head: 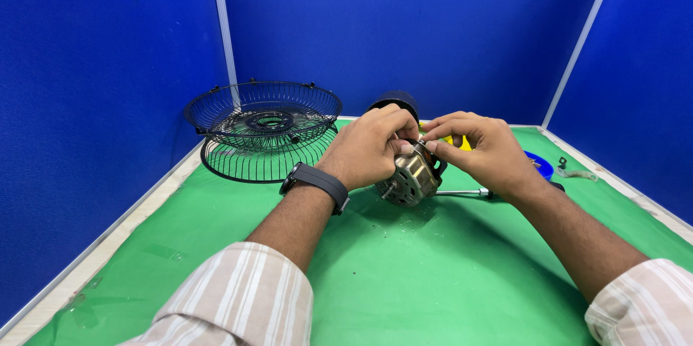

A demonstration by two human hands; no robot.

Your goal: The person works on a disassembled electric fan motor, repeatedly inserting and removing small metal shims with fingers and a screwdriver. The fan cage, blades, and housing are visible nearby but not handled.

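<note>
Gripping the motor, both hands tilt its shaft down-left.

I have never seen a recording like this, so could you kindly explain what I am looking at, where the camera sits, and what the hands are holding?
There is no machine here: a person works with two bare hands, filmed by one camera worn on the head, looking down. The left hand, with a dark wristband, and the right hand together hold a small metal fan motor just above a green table mat. Behind on the left lie two black wire fan guards. A screwdriver shaft and a blue dish lie near the right hand. Blue partition walls surround the table.
</note>
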